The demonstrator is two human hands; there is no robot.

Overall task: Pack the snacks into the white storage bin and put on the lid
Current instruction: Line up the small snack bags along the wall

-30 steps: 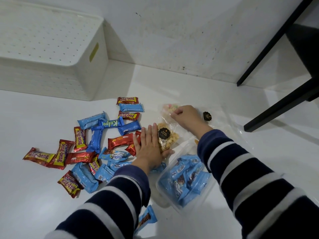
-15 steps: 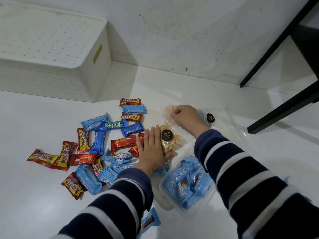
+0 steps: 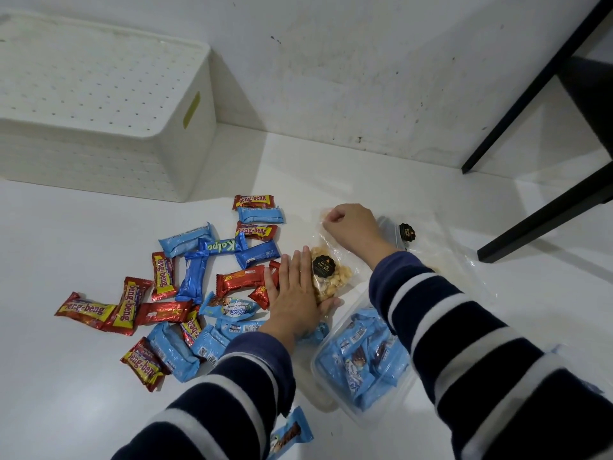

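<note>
Both arms reach forward in navy sleeves with white stripes. The left hand (image 3: 295, 293) lies palm down on the white floor (image 3: 66, 393), fingers straight and pressed together, its thumb side against the clear bag of nuts (image 3: 330, 273); the thumb tip shows just under the bag's near end. The right hand (image 3: 351, 227) is curled into a loose fist, knuckles up, pinching the far top edge of the same bag. The bag lies flat between the two hands, see-through, filled with pale round nuts and marked with a dark round label. To its left is a scatter of snack bars (image 3: 185, 287) in red-and-yellow and blue wrappers, some overlapping, all on the floor. Just below the bag, near the right forearm, sits a clear plastic tub (image 3: 365, 370) packed with light blue wrapped snacks. One more blue snack (image 3: 290, 433) lies alone by the left sleeve. A second clear bag (image 3: 424, 237) with a dark label lies beyond the right wrist. The white storage bin (image 3: 99, 104) stands at the upper left against the wall, well apart from the snacks, its dotted lid (image 3: 83, 71) on top.
</note>
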